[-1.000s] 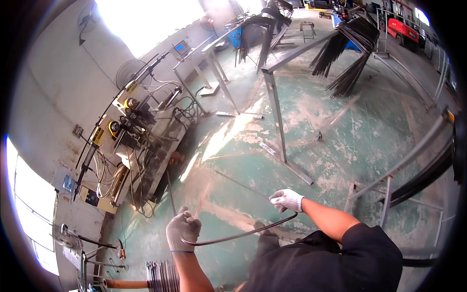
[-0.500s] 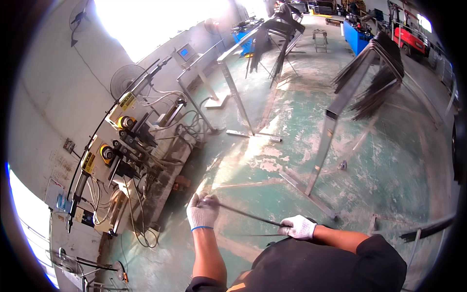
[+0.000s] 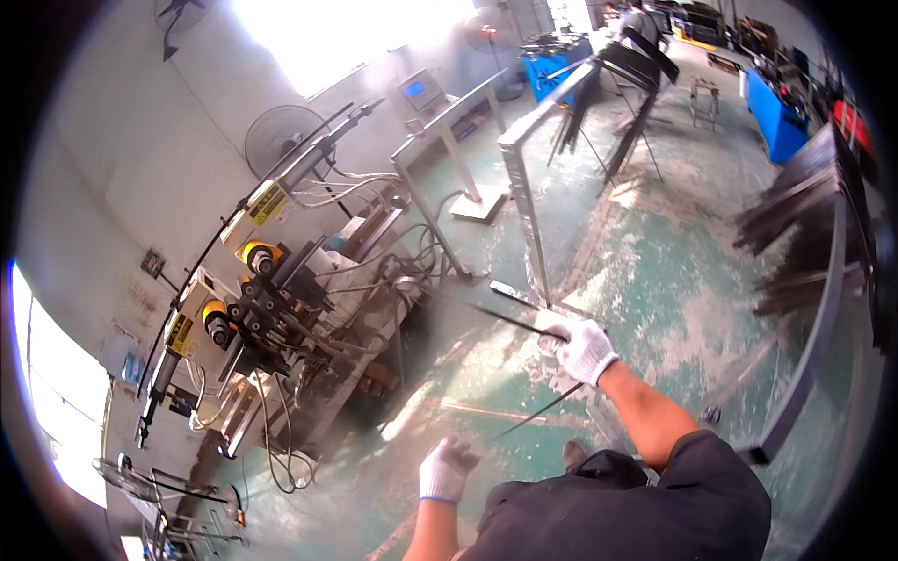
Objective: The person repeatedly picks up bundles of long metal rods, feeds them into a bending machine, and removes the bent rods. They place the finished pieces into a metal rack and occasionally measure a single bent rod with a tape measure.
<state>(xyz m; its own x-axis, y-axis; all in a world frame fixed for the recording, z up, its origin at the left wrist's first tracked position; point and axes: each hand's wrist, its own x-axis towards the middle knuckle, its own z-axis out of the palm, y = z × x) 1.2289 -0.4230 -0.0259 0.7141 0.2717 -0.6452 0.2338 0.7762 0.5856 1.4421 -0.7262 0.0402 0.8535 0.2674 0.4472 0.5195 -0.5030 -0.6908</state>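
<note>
Gloved right hand, just below the ten-to-four line of view: we see the fingers closed around a dark rod, pinching it between thumb and fingers. Taking this hand as the dial's centre, we trace the rod from the grip toward ten o'clock, its far end blurring near the machine; whether the two touch we cannot tell. A second dark length emerges just below the wrist and runs toward eight o'clock; we cannot tell whether it joins the rod behind the hand. Gloved left hand, between seven and eight o'clock: the fingers appear loosely curled, but blur prevents us from telling whether they are spread or pressed together. The tip of the second length lies near them, apparently apart.

Surroundings: we note the machine, with yellow-ringed rollers, at nine o'clock; a grey metal stand at eleven; a hanging bundle of dark rods at two; and worn green floor beneath.
</note>
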